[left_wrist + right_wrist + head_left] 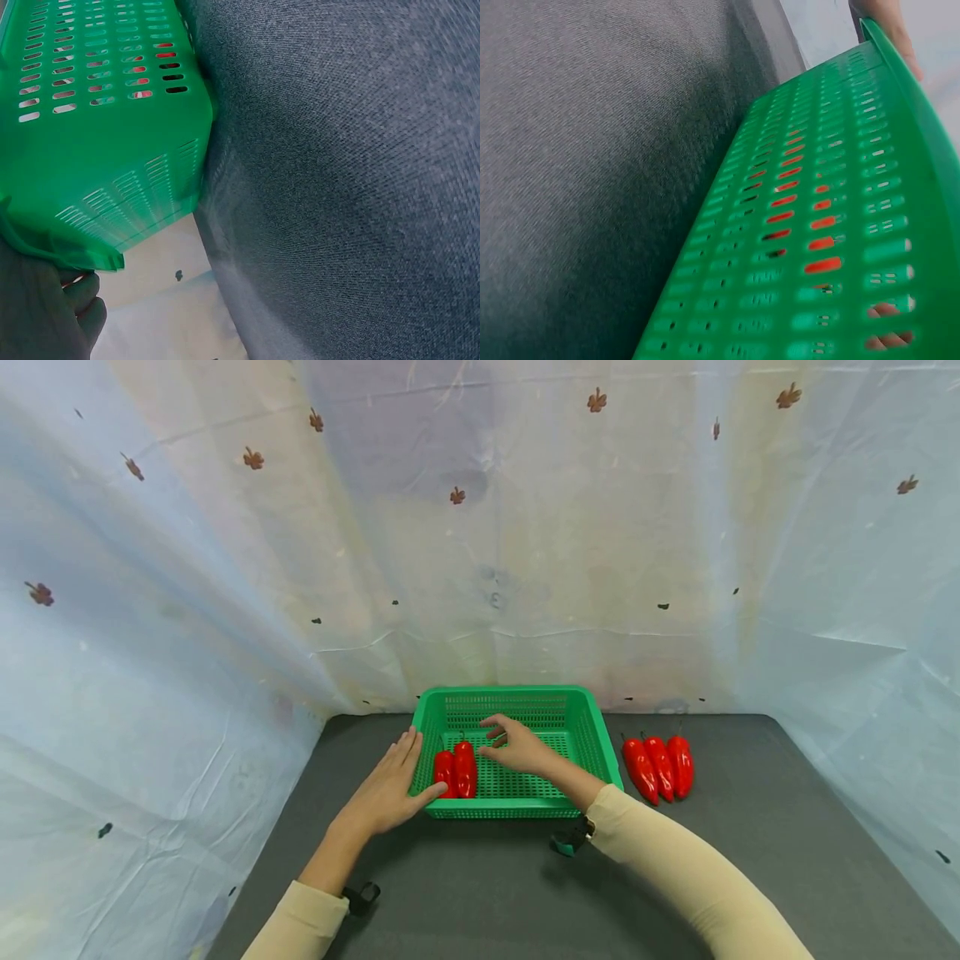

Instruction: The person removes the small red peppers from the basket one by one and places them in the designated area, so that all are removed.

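Note:
A green plastic basket (510, 805) stands on the dark table, with two red peppers (465, 770) lying side by side in its left part. My left hand (386, 789) rests on the basket's left rim, fingers straight and thumb over the front corner. In the left wrist view, the left hand's fingers (84, 304) show beside the rim. Over the middle of the basket, to the right of the two peppers, hovers my right hand (517, 747), its fingers loosely bent and holding nothing. Through the slots of the basket (930, 187), red patches of pepper show in the right wrist view.
Three more red peppers (660, 768) lie together on the table right of the basket. The grey-black table (480, 893) ends at pale plastic sheeting (540, 568) behind and at both sides. A dark strap (362, 898) hangs at the left wrist.

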Tool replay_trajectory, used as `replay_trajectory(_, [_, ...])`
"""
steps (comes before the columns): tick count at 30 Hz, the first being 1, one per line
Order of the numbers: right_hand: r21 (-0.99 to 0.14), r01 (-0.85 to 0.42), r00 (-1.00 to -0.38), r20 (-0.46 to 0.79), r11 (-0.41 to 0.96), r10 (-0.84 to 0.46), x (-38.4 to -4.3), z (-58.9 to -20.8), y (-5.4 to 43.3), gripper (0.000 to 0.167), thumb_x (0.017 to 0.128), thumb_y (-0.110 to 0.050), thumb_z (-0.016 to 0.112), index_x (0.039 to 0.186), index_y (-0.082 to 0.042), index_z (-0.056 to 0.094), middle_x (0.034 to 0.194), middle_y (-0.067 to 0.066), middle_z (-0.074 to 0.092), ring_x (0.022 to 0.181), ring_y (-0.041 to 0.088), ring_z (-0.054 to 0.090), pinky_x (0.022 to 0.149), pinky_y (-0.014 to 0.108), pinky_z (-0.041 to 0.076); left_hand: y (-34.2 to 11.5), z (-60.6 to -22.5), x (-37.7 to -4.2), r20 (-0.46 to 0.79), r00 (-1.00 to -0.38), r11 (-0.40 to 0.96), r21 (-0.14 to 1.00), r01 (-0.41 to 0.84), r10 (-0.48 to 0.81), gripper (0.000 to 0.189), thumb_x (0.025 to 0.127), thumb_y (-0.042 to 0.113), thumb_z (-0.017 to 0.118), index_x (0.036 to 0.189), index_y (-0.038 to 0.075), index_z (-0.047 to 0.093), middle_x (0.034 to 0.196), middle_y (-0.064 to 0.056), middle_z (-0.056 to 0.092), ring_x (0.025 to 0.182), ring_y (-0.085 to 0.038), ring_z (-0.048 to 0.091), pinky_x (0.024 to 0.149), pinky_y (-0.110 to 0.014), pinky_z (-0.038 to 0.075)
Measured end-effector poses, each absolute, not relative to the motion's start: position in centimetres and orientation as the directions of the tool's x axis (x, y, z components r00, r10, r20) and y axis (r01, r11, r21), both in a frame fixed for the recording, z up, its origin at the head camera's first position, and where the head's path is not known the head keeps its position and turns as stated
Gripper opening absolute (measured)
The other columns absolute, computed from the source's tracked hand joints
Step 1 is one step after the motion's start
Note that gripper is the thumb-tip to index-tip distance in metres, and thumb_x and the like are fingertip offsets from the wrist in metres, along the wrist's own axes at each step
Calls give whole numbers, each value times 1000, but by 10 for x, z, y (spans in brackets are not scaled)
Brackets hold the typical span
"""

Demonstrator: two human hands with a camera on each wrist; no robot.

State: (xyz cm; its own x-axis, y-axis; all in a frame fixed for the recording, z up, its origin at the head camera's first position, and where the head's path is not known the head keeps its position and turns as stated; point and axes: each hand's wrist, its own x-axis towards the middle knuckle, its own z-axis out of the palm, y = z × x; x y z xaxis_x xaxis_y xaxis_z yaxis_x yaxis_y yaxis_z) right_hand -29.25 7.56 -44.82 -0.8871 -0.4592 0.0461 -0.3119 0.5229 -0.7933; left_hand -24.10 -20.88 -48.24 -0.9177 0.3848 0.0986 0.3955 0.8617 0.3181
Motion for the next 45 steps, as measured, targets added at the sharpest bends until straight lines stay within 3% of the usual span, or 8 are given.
replay_trajectory(6, [-793,-303,-873,8,529,-488,-295,-454,67,56,106,-20,71,155,-4,52,149,28,57,135,48,59,104,58,56,-208,-481,-241,97,-916,860,318,399,389,110,102,75,50,171,2,5,180,-16,0,166,-36,7,134,-55,13])
replay_trajectory(12, [-793,-293,-870,-9,533,-492,-297,-459,61,57,105,-19,72,154,0,51,147,31,57,134,50,59,100,57,58,-208,-481,-241,104,-915,861,311,402,390,109,103,74,50,171,2,6,180,-16,2,166,-36,8,133,-56,14])
replay_trajectory(31, [-773,-261,-890,-39,578,-455,-298,-469,36,58,103,-19,75,153,-2,52,147,29,57,128,43,63,97,54,60,-208,-482,-242,114,-911,860,303,411,395,108,103,74,50,171,2,6,180,-17,3,166,-36,9,133,-56,16])
replay_trajectory(37, [-765,-251,-888,-63,594,-456,-300,-475,36,64,101,-17,77,155,3,48,143,28,59,126,43,63,96,54,60,-208,-482,-242,113,-912,860,305,409,394,108,103,74,49,171,2,6,180,-17,2,166,-36,9,134,-55,15])
replay_trajectory(45, [-759,-187,-888,-141,624,-438,-303,-483,33,76,99,-15,81,161,0,39,141,25,62,123,39,66,98,51,60,-208,-484,-242,115,-912,861,300,410,394,108,103,74,49,171,0,8,180,-17,3,166,-37,9,134,-54,14])
